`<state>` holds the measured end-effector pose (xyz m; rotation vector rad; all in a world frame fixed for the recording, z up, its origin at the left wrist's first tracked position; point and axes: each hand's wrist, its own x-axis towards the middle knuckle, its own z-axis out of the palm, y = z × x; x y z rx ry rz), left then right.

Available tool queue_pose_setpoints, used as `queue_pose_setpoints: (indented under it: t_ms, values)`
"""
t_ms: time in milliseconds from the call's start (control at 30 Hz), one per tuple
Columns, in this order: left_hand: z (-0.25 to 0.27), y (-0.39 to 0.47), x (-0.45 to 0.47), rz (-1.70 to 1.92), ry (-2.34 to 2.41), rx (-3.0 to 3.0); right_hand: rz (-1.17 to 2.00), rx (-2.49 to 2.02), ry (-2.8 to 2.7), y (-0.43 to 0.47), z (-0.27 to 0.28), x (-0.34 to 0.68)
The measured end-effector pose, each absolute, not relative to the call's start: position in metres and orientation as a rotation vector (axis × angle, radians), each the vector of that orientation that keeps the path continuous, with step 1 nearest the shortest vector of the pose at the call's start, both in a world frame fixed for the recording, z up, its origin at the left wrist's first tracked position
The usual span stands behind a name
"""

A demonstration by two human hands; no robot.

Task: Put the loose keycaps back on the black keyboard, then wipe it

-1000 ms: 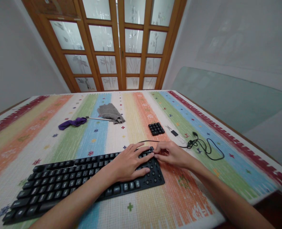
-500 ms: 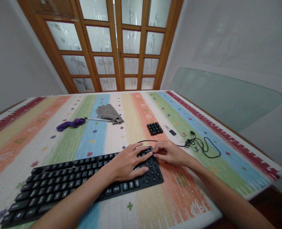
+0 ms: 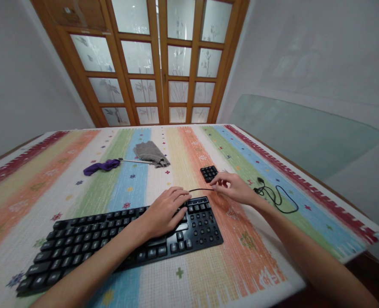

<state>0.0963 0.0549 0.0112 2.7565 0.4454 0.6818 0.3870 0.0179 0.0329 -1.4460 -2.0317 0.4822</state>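
A black computer keyboard (image 3: 112, 239) lies on the cloth, with several bare key positions in its number pad and keycaps along the top row there. My left hand (image 3: 166, 211) rests palm down across its upper right, fingers stretched and slightly apart, the tips by the back edge. Beyond the keyboard, my right hand (image 3: 232, 187) hovers near the front of a block of loose black keycaps (image 3: 207, 173). Its thumb and fingertips are drawn close together; anything between them is too small to make out. The keyboard's black cable (image 3: 198, 189) runs beneath this hand.
The coiled cable end (image 3: 274, 194) lies to the right. Farther left are a grey cloth (image 3: 152, 154), a thin white-handled stick (image 3: 136, 161) partly under it, and a purple cloth (image 3: 101, 167). The striped tablecloth (image 3: 173, 171) covers the table; a wooden glazed door (image 3: 163, 77) stands behind.
My right hand has moved from the keyboard's top right corner up and away, toward the loose keycaps, and covers the small black tool there. My left hand has drawn back slightly left.
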Motion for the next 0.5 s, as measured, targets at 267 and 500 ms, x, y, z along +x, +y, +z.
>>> queue_pose_setpoints:
  t_ms: [267,500]
  values:
    - [0.004,0.054,0.095,0.740,0.491,2.701,0.173,-1.651,-2.110,0.072,0.035,0.396]
    - [0.002,0.052,0.097,0.594,0.504,2.832,0.107,-1.697,-2.199,0.108,0.026,0.393]
